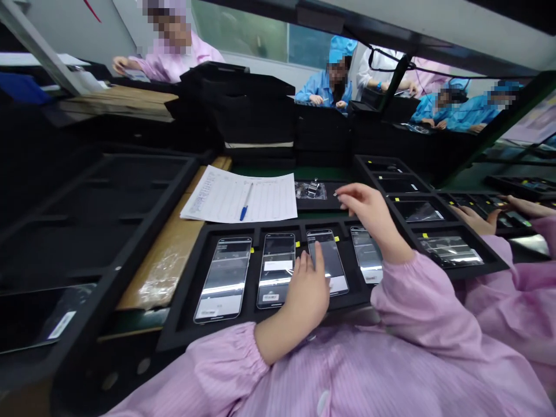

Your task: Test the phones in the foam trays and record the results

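Note:
Several phones with lit screens lie in the compartments of a black foam tray in front of me. My left hand is over the second phone and the third phone, its index finger stretched onto the third one's screen; it holds nothing. Above the rightmost phone, my right hand pinches a tiny light-coloured piece between thumb and fingertips. Just left of those fingertips, a small metal item rests on a clear plastic bag. The leftmost phone is untouched.
A blue pen lies on a printed sheet behind the tray. At right, another black tray holds dark phones, with a co-worker's hands beyond it. Black trays are stacked behind. An empty-looking large tray stands left.

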Available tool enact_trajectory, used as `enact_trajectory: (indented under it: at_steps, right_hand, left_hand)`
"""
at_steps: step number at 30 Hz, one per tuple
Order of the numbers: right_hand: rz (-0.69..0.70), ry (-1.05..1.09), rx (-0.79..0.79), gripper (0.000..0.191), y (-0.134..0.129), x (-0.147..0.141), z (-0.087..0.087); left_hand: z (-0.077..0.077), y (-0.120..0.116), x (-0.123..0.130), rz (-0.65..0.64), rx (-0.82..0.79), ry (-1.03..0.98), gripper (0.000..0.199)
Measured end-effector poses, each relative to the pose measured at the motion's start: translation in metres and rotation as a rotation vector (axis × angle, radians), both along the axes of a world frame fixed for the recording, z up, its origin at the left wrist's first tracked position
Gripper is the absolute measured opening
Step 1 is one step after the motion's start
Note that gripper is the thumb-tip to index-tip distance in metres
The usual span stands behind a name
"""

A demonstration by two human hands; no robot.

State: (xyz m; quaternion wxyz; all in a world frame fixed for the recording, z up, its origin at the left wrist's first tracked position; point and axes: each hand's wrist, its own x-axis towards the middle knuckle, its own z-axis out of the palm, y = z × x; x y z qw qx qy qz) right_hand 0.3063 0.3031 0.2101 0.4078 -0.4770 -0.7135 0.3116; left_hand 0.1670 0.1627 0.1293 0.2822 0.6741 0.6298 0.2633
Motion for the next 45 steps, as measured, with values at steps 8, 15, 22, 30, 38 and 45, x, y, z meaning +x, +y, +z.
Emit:
enact_trajectory:
  at_steps: [8, 15, 22, 30, 38, 45]
  right_hand:
    - [0.156, 0.669, -0.547, 0.029, -0.122, 0.035, -0.029]
    - [0.186, 0.862, -0.688, 0.032, -0.122, 0.034, -0.042]
    - [0.214, 0.857, -0.710, 0.035, -0.140, 0.035, -0.046]
    - [0.112, 0.947, -0.583, 0.035, -0.154, 0.021, -0.048]
    - [0.056, 1.055, -0.557, 0.035, -0.151, 0.005, -0.046]
    - [0.186, 0.961, -0.619, 0.041, -0.143, 0.004, -0.062]
  left_hand:
    - [0.008, 0.017, 0.012, 0.350, -0.195, -0.840, 0.081]
    - [0.013, 0.060, 0.002, 0.432, -0.358, -0.985, 0.017]
    - [0.016, 0.058, 0.013, 0.323, -0.375, -0.979, 0.026]
    - [0.061, 0.037, 0.004, 0.278, -0.152, -1.250, 0.026]
    - [0.066, 0.018, 0.014, 0.334, 0.170, -1.249, 0.034]
    - [0.065, 0.008, 0.015, 0.342, 0.257, -1.256, 0.038]
